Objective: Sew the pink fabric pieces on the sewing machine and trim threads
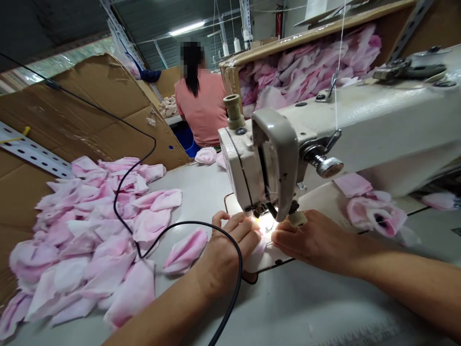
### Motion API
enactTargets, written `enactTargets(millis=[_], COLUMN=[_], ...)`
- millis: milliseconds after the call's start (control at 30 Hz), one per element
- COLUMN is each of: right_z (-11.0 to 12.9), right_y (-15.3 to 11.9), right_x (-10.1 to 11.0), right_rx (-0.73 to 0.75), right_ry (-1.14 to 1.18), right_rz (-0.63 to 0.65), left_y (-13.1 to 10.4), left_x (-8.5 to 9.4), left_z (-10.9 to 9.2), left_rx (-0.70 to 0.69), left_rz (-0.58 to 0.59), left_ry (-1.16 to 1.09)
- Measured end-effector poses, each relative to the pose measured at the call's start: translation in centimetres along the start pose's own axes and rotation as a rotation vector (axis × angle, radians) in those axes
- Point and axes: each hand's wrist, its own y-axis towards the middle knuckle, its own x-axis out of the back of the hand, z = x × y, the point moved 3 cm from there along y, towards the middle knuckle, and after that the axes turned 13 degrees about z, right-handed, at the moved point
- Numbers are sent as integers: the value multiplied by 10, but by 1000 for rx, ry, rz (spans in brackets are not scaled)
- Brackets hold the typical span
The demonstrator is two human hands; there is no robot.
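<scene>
A white sewing machine (237, 168) stands before me, its lamp lighting the needle area strongly. My left hand (234, 240) lies just left of the needle, fingers bent together over a small pink fabric piece (258, 244). Most of that piece is hidden under the fingers and washed out by glare. On the needle's right side, my right hand (309, 238) has its thumb and fingers drawn together close to the plate; what lies between them is hidden. A loose folded pink fabric piece (185, 251) rests on the table beside my left wrist.
A large heap of pink and white fabric pieces (90, 230) covers the left table. A black cable (187, 223) loops across my left forearm. More pieces (376, 214) lie right of the machine. Cardboard (86, 110) walls the left; a person (201, 103) sits beyond, facing away.
</scene>
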Motion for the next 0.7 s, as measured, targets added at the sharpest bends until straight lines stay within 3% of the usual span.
enactTargets(millis=[433, 567, 700], right_z=[2, 1, 1], right_y=[0, 0, -1], right_x=[1, 0, 0], right_rx=[-3, -11, -24], right_ry=[-3, -5, 14], right_rz=[17, 12, 41], left_y=[2, 6, 9], left_x=[1, 0, -2], left_z=[2, 5, 8], left_rx=[-35, 104, 219], left_rz=[36, 62, -12], left_ry=[-60, -201, -306])
